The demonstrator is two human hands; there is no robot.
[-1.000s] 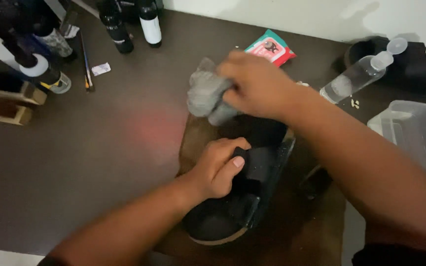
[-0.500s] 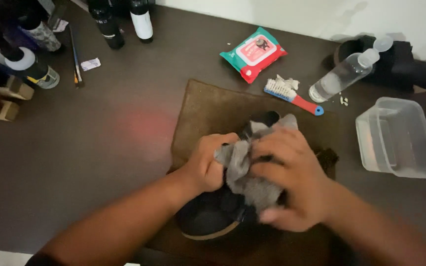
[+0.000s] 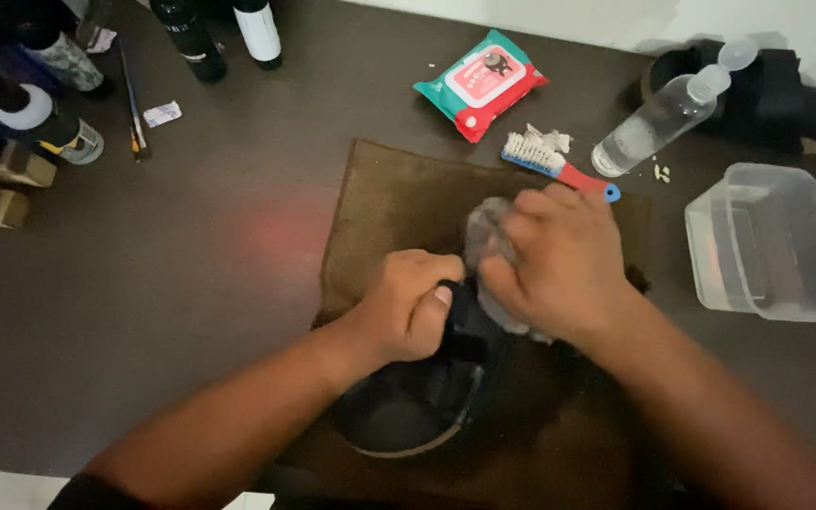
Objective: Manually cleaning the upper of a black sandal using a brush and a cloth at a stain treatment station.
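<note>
Right hand (image 3: 559, 260) had shifted up the sandal (image 3: 427, 397), clamped on a rag (image 3: 485, 227); beside it, left hand (image 3: 413, 307) gripped the strap (image 3: 465, 326).

Counter (image 3: 191, 283) inventory: one black sandal (image 3: 422, 401), one grey cloth (image 3: 485, 231), one brown mat (image 3: 399, 203), one brush (image 3: 559, 168), one wipes pack (image 3: 480, 83), one clear bottle (image 3: 658, 123), one plastic tub (image 3: 767, 244), two dark bottles upper left (image 3: 259, 33).

Bare forearms, dark sleeve edge at left elbow.

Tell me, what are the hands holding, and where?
Left hand grips the black sandal by its strap. Right hand holds a bunched grey cloth against it.
</note>
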